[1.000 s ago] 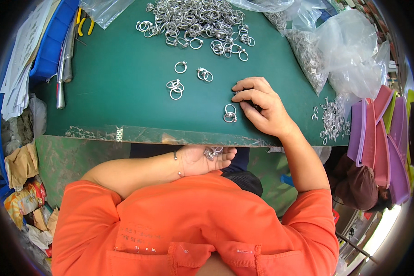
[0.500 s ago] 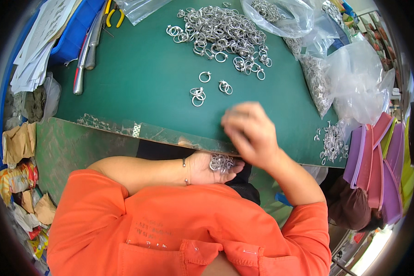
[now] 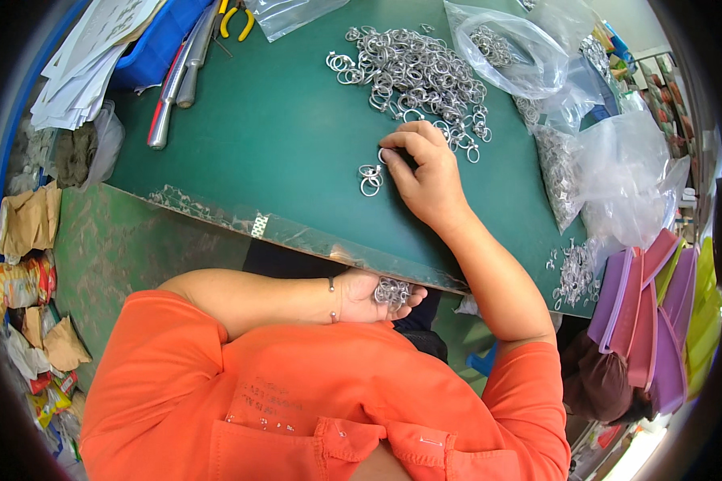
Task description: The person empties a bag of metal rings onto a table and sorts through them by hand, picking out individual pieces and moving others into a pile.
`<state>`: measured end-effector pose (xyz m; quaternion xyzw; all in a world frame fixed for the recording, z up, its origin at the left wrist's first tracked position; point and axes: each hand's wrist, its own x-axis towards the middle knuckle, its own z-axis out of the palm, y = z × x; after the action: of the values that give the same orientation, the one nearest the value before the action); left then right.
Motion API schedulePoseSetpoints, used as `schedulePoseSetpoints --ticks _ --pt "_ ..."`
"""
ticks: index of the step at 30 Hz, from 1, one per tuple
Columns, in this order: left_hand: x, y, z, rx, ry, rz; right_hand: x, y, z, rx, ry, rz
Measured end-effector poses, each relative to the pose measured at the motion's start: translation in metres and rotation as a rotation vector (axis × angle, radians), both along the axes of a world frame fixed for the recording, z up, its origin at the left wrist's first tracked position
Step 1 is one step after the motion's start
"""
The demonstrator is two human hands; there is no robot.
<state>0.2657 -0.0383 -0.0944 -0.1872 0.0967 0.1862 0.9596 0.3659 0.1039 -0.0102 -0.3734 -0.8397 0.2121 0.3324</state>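
I see the left hand [image 3: 366,301] palm-up, loosely cupped under a silver metal ring clump [image 3: 391,293] by the near edge of the green counter [image 3: 273,144], right hand [image 3: 430,172] pinching one round silver ring [image 3: 382,155] mid-counter.

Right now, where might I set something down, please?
The green tabletop is bare between the silver metal rods and the loose silver rings beside the right hand, and between that hand and the bulging clear plastic bag. The heaped silver rings crowd its far side.
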Motion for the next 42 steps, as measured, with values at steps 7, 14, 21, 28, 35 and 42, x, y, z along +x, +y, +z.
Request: schedulePoseSetpoints --ticks 7,14,21,28,35,42 --pt "0.000 -0.001 -0.005 0.035 -0.010 0.019 0.012 -0.003 0.013 -0.269 0.107 0.194" --pt "-0.001 0.001 -0.003 0.031 -0.017 0.002 0.014 -0.005 0.019 -0.031 -0.107 0.268" --pt "-0.003 0.004 0.012 0.040 0.042 -0.004 0.052 -0.035 0.019 -0.142 -0.058 0.336" --pt "0.004 -0.001 0.001 -0.112 -0.278 0.090 0.048 -0.103 0.022 -0.327 0.062 0.450" --pt "-0.004 0.004 0.013 0.106 -0.024 0.045 0.050 -0.084 0.026 -0.821 0.484 0.063" --pt "0.007 0.000 -0.008 0.013 0.016 0.013 -0.052 -0.017 0.032 -0.047 0.040 0.277"
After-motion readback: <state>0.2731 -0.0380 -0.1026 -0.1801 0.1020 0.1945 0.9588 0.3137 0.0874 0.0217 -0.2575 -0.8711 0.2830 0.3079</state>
